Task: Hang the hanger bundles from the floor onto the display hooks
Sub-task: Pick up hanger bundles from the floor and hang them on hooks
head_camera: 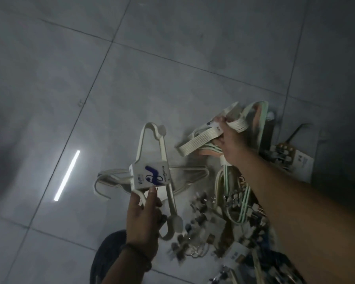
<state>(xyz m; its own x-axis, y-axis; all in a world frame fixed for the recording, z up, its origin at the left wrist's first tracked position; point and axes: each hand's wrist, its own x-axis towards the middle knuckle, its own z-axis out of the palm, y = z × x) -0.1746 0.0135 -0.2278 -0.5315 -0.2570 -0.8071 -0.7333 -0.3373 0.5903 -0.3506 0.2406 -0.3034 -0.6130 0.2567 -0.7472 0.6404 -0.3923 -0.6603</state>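
My left hand [142, 218] grips a bundle of cream hangers [162, 148] by one arm; a white paper band with a blue logo [151, 174] wraps it. My right hand [231, 138] reaches out over the floor and grips a second cream hanger bundle [201, 140], also banded with white paper, lifting it off a pile. Under that bundle lie green, peach and cream hangers [254, 113]. No display hooks are in view.
More hanger bundles [234, 201] and packs of clip hangers on cards [289, 158] lie heaped on the grey tiled floor [131, 68] at lower right. Another cream bundle [115, 177] lies flat behind the held one. A ceiling light reflection [67, 175] streaks the tile.
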